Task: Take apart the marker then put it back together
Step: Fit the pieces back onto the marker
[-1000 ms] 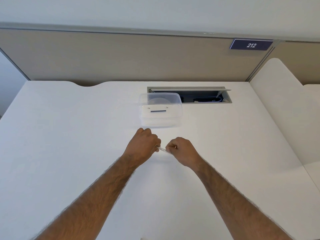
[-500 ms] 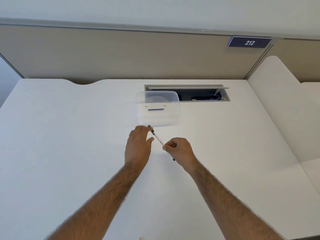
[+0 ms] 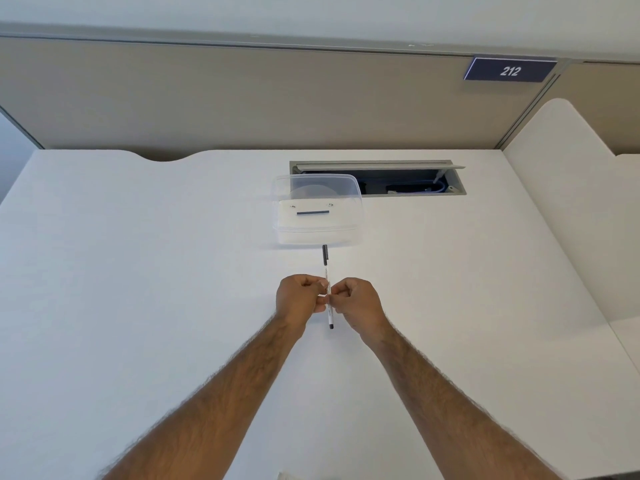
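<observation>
head | white desk [image 3: 138, 271], beige partition [image 3: 207, 98] | both hands' fingers [image 3: 320, 299] pinch marker [image 3: 328, 289]

Bright, even indoor light washes the white surface [image 3: 138, 271] almost shadowless, with only a faint soft shadow under the clear plastic container [image 3: 317, 216]. The picture is sharp in the middle. Wide-angle distortion bends the partition wall [image 3: 207, 98] and stretches both forearms toward the lower corners.

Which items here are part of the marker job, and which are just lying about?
In use: marker, left hand, right hand.
Lying about: clear plastic box, open cable hatch, sign 212.
</observation>
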